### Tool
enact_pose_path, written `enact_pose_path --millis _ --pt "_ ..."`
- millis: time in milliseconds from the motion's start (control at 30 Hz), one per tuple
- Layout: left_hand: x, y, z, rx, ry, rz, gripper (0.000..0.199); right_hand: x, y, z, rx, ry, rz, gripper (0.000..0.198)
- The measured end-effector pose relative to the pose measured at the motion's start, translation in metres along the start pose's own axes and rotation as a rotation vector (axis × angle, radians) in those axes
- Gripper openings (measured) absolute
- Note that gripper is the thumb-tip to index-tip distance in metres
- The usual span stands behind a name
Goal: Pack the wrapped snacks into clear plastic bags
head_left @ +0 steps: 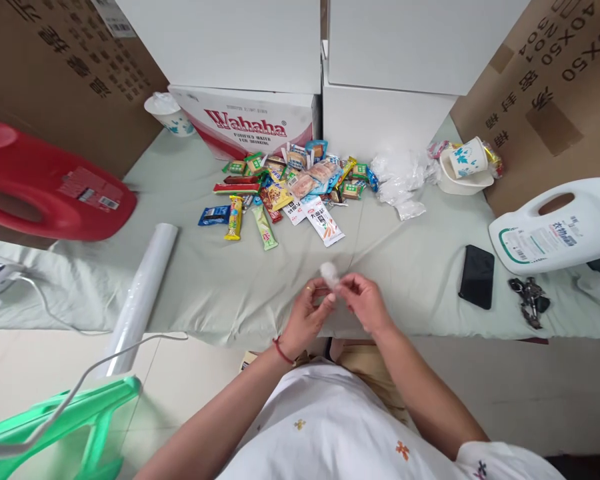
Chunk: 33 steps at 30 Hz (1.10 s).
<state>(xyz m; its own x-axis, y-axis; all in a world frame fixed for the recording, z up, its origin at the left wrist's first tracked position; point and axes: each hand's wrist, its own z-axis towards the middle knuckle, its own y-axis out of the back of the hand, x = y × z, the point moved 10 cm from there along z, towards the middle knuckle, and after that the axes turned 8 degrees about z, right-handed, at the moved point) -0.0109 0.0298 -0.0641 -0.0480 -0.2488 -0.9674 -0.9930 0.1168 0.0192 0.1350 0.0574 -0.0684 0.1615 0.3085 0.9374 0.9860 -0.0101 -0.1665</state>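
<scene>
Far left of my left hand (307, 315), a brown cardboard wall (70, 60) stands behind a red jug (65, 187); closer to me, a green plastic frame (95, 407) is over the pale floor tiles (180, 387). Nearer that hand, a whitish roll (143, 290) juts past the front edge of the desk (195, 273), whose pale green cloth is wrinkled. Beyond my hands lie loose wrapped snacks (280, 183), against a Wahaha carton (260, 123) and white boxes (390, 120). My left hand and right hand (365, 301) are both narrowed, fingertips pinching a small blurred white wad (329, 272) between them, above the desk's near edge. Right of my right hand come a black phone (477, 277), keys (530, 301) and a white bottle (560, 223), with another cardboard wall (510, 147) behind
</scene>
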Motion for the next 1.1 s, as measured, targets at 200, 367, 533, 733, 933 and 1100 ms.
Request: enact_pose_path --millis 200,367,533,733,933,1100 --pt "-0.003 -0.012 0.008 0.117 0.03 -0.089 0.047 -0.013 0.001 -0.026 0.102 -0.185 0.315 0.045" --pt "0.003 0.015 0.006 -0.047 0.102 -0.197 0.053 0.022 0.027 -0.022 0.077 0.05 0.085 0.031" --pt "0.003 0.013 0.001 -0.006 0.137 -0.205 0.056 0.016 -0.021 -0.028 0.243 0.197 -0.201 0.023" --pt "0.008 0.031 -0.002 -0.041 0.159 -0.232 0.057 -0.004 0.006 -0.013 0.012 0.005 0.217 0.032" --pt "0.012 0.021 -0.003 0.129 0.166 -0.271 0.056 -0.011 0.026 -0.005 -0.088 -0.134 0.497 0.034" --pt "0.007 0.023 -0.007 0.157 0.092 -0.225 0.051 0.012 0.044 -0.012 -0.199 0.095 0.268 0.034"
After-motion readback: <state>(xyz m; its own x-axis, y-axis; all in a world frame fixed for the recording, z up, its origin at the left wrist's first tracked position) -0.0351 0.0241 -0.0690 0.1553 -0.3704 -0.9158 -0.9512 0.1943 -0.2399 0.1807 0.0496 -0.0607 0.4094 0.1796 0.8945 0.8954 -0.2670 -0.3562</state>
